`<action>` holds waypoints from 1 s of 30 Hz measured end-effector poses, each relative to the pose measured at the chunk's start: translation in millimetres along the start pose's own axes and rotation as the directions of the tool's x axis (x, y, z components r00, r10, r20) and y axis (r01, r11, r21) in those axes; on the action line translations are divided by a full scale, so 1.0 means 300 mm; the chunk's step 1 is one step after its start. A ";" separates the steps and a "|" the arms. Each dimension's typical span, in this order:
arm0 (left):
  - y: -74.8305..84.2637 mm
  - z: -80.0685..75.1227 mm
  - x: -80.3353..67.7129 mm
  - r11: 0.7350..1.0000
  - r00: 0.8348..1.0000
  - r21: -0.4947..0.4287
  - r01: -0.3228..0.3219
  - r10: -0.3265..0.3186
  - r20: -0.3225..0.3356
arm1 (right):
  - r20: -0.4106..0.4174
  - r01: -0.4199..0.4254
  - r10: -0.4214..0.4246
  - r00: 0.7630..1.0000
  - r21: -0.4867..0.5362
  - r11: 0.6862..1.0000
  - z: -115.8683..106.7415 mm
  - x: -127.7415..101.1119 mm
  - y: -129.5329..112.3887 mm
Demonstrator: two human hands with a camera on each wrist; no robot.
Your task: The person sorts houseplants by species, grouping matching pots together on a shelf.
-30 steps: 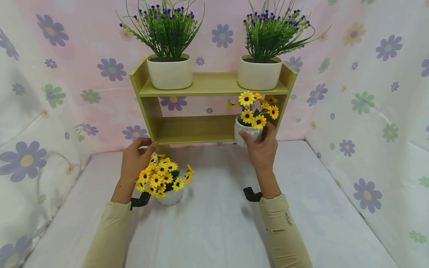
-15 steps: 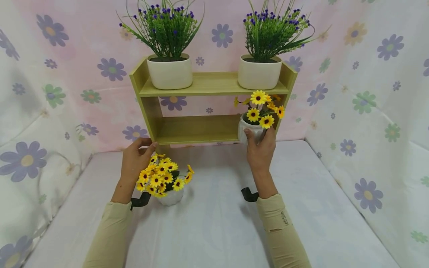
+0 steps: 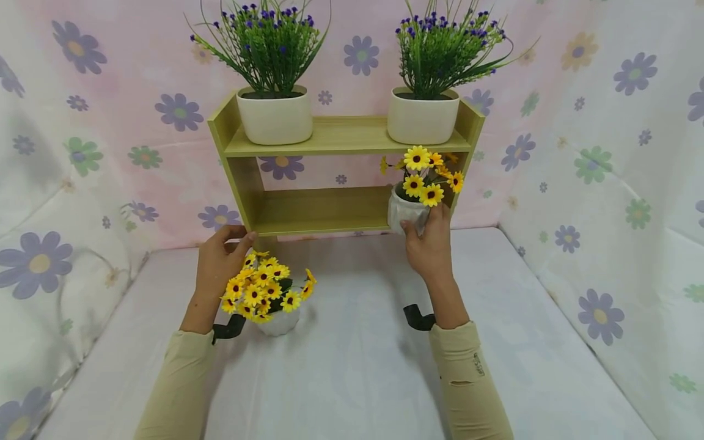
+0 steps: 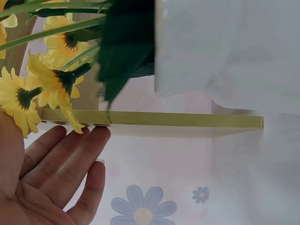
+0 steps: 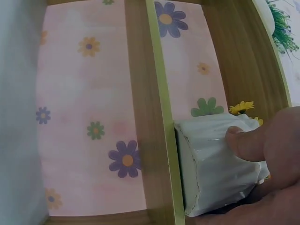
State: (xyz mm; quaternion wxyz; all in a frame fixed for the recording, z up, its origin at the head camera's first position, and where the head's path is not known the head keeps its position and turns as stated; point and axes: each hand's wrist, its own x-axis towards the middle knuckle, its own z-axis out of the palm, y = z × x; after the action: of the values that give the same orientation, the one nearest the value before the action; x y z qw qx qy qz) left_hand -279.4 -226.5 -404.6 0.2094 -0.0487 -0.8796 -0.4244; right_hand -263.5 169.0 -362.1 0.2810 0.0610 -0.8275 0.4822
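Note:
In the head view my right hand point(image 3: 431, 244) grips a white ribbed flowerpot point(image 3: 406, 211) with yellow artificial daisies point(image 3: 418, 157). Seen from the right wrist, the thumb lies along the side of the pot point(image 5: 220, 159), whose base is right at the middle shelf board point(image 5: 166, 108); whether its weight rests there I cannot tell. My left hand point(image 3: 222, 260) is at the lower left of the wooden shelf unit point(image 3: 352, 131). Its fingers point(image 4: 70, 157) touch the outer side of the side panel. Just beside that hand, a second white pot point(image 3: 278, 324) of yellow daisies point(image 3: 264, 287) stands on the table.
Two cream oval planters, the left one point(image 3: 275, 119) and the right one point(image 3: 423, 119), stand on the top shelf with purple-flowered grass. A white cloth covers the table point(image 3: 341, 366). Flower-printed cloth hangs behind point(image 3: 341, 79) and at both sides.
My right hand has carried the pot a little to the right along the lower shelf opening, and its wrist has turned slightly. The left hand keeps its place at the shelf side.

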 end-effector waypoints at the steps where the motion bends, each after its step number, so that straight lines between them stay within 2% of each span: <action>1: 0.000 -0.001 0.000 1.000 1.000 0.001 -0.003 0.003 -0.001 | 0.003 -0.009 0.009 1.000 -0.005 1.000 0.001 0.000 0.000; 8: -0.006 0.001 -0.001 1.000 1.000 -0.006 -0.010 0.010 -0.003 | -0.078 -0.006 0.001 0.997 -0.069 0.998 0.029 -0.005 0.020; 14: -0.008 0.001 0.000 1.000 1.000 0.000 -0.018 0.018 -0.006 | -0.150 0.046 -0.065 0.986 -0.124 0.991 0.044 -0.001 0.038; 19: -0.011 0.003 0.006 1.000 1.000 0.001 -0.026 0.026 -0.014 | -0.232 0.084 -0.116 0.966 -0.144 0.986 0.053 0.002 0.049; 25: -0.013 0.004 0.006 1.000 1.000 -0.010 -0.017 0.017 -0.006 | -0.330 0.129 -0.164 0.930 -0.127 0.984 0.063 -0.002 0.066; 30: -0.009 0.000 0.003 1.000 1.000 -0.010 -0.015 0.015 -0.003 | -0.375 0.118 -0.170 0.911 -0.159 0.980 0.076 -0.005 0.068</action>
State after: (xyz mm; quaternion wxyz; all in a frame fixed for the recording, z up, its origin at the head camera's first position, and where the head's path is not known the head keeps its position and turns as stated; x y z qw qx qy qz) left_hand -281.0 -228.2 -406.3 0.2136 -0.0555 -0.8766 -0.4275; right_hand -279.1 160.5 -386.9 0.4769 0.0068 -0.7792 0.4066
